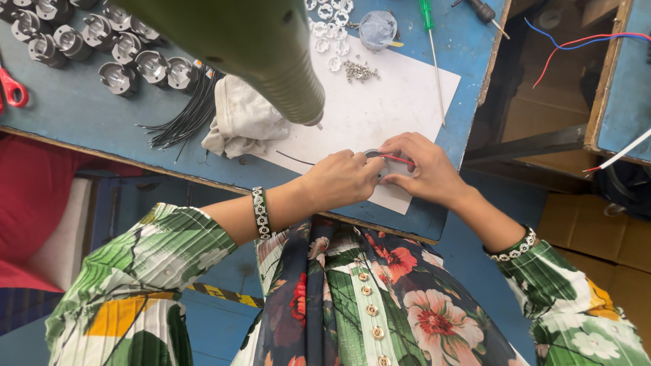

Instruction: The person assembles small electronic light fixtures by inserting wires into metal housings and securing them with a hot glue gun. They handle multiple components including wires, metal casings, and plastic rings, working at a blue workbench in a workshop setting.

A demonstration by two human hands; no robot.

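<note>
Nearest the camera, both forearms in green leaf-print sleeves reach out over the near edge of the blue counter (81, 115). The left hand (339, 179) and the right hand (424, 169) meet over a white paper sheet (380, 102) lying on the counter. The fingers of both hands are closed together on a small grey round part (373, 156), held just above the near portion of the sheet. A red wire (400, 160) runs from the part to the right, under the right-hand fingers.

Left of the hands, a crumpled white cloth (241, 118) lies beside a bundle of black wires (183, 118). A green power tool (264, 47) hangs above the cloth.

Farther back on the sheet lies a small pile of screws (359, 70), with white ring parts (329, 30) beyond it. A green-handled screwdriver (431, 47) lies to the right. At far left, rows of grey metal housings (102, 41) stand on the counter.
</note>
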